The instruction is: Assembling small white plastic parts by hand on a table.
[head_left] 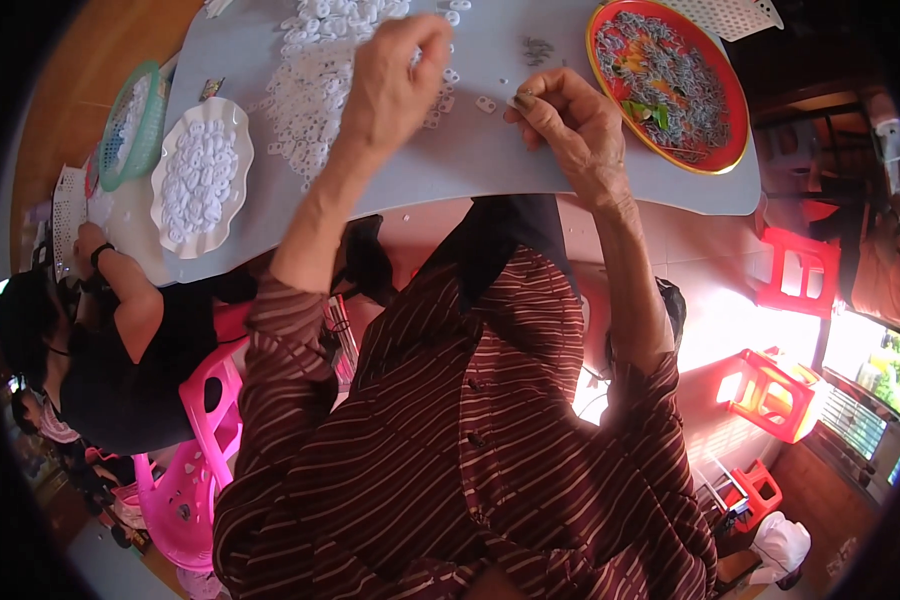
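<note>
While the left hand (395, 80) curls its fingers into the pile of white pieces (315, 80), the right hand (570, 120) pinches what seems a small part.

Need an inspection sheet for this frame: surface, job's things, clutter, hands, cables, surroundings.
Surface: grey table, mostly bare near its front edge.
Job's things: heap of small white plastic pieces; red round tray of small grey parts.
Clutter: white scalloped dish full of white pieces; green basket.
Hands: left hand reaches into the heap, fingers bent; right hand pinches a small piece.
Cables: nothing seen.
Surroundings: a person in black seated at left; pink chair; red stools; tiled floor.
</note>
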Available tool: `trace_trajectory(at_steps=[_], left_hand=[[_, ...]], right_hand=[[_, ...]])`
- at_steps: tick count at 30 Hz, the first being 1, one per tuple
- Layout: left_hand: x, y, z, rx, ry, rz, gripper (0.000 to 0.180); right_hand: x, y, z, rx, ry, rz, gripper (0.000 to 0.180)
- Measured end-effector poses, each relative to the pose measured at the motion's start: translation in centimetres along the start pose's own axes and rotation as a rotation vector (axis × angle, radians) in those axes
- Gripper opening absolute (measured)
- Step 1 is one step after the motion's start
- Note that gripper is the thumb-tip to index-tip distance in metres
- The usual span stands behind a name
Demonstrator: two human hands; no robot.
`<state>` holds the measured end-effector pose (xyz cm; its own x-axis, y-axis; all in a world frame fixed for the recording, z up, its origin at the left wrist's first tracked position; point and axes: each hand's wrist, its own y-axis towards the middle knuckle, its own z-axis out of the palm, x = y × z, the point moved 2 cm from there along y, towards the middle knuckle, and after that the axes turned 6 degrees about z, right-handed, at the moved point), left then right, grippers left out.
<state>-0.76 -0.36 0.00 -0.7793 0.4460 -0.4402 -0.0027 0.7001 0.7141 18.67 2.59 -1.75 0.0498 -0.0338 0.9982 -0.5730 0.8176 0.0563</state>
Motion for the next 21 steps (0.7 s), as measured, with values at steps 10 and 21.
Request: trace_trajectory(at_steps=[10, 21], left_hand=[[6.0, 3.8, 3.4, 0.383, 0.440, 0.203, 0.015], [1.2, 2.2, 3.0, 0.260, -0.636, -0.394, 0.017]], right_hand=[[-0.1, 0.0, 0.2, 0.019, -0.018, -0.016, 0.010], [-0.8, 0.3, -0.5, -0.038, 0.134, -0.082, 0.017]])
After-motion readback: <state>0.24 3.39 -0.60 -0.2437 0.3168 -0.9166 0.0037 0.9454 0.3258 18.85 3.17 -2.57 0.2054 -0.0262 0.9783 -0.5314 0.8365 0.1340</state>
